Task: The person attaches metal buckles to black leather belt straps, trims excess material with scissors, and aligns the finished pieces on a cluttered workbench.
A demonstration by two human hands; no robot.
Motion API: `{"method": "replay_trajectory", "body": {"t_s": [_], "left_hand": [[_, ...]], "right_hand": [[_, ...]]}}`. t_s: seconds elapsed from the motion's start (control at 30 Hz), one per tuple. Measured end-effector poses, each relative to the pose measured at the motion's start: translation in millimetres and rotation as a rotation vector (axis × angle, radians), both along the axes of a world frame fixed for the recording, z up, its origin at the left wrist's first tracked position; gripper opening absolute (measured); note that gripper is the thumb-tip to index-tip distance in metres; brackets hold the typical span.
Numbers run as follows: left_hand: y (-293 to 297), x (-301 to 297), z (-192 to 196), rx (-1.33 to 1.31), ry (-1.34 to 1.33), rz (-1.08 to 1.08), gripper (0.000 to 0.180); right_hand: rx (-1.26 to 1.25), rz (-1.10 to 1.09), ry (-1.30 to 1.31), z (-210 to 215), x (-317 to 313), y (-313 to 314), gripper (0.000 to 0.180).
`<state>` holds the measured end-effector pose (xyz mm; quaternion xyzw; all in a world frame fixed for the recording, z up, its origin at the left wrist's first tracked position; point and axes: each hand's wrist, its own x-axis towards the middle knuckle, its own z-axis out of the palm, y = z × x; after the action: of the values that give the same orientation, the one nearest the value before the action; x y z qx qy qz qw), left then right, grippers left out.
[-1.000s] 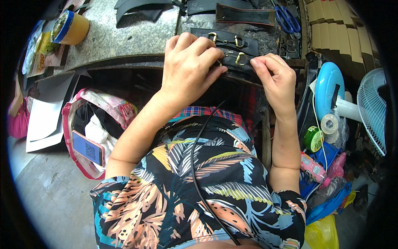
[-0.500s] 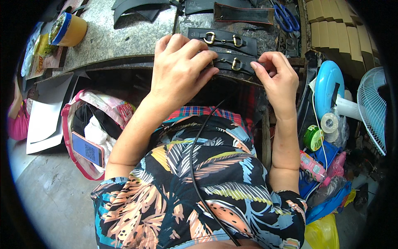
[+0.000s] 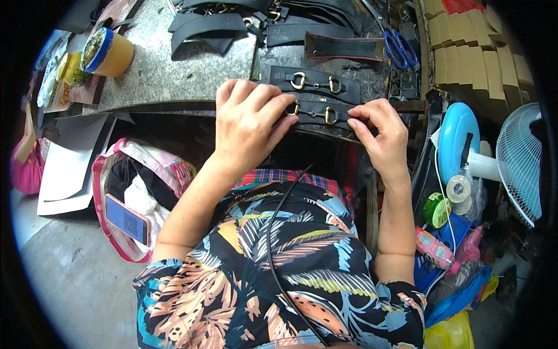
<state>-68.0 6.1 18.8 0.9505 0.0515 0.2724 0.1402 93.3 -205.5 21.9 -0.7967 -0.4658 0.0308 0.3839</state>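
My left hand (image 3: pixel 249 125) lies flat over the left end of a black leather strap with gold buckle rings (image 3: pixel 318 112) at the near edge of the workbench. My right hand (image 3: pixel 381 135) pinches the strap's right end between thumb and fingers. A second black strap with gold rings (image 3: pixel 314 83) lies just behind it. Part of the near strap is hidden under my left fingers.
More black leather pieces (image 3: pixel 209 26), a red-edged strap (image 3: pixel 343 46) and blue scissors (image 3: pixel 400 49) lie farther back. A yellow tub (image 3: pixel 110 52) stands at the left. A bag with a phone (image 3: pixel 128 220) sits on the floor at left; a fan (image 3: pixel 517 163) and tape rolls (image 3: pixel 459 189) at right.
Both hands have shifted slightly toward me along the bench edge, staying on the near strap. My left fingers have spread flatter over its left end.
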Motion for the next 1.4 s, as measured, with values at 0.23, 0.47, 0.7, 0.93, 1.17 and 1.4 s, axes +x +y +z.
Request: {"method": "replay_trajectory", "body": {"t_s": [0.23, 0.47, 0.7, 0.93, 1.17, 1.4], "left_hand": [[-0.2, 0.9, 8.6, -0.028, -0.009, -0.016, 0.042], [-21.4, 22.3, 39.6, -0.131, -0.085, -0.254, 0.038], [-22.3, 16.9, 58.9, -1.105, -0.260, -0.243, 0.017], [-12.9, 5.1, 40.5, -1.281, -0.084, -0.025, 0.014], [-19.4, 2.3, 43.0, -1.351, 0.036, -0.071, 0.016], [-11.5, -0.5, 44.8, -1.398, -0.091, -0.059, 0.009]], "right_hand": [[0.070, 0.036, 0.099, 14.6, -2.9, 2.8, 0.012], [0.213, 0.273, 0.086, 48.3, -13.7, 18.2, 0.013], [0.224, 0.271, 0.218, 39.1, -22.1, 38.1, 0.055], [0.116, 0.065, 0.611, 30.6, -18.4, 21.7, 0.008], [0.035, 0.168, 0.064, 24.3, -26.2, 29.2, 0.041], [0.240, 0.137, 0.573, 24.0, -27.8, 25.7, 0.020]]}}
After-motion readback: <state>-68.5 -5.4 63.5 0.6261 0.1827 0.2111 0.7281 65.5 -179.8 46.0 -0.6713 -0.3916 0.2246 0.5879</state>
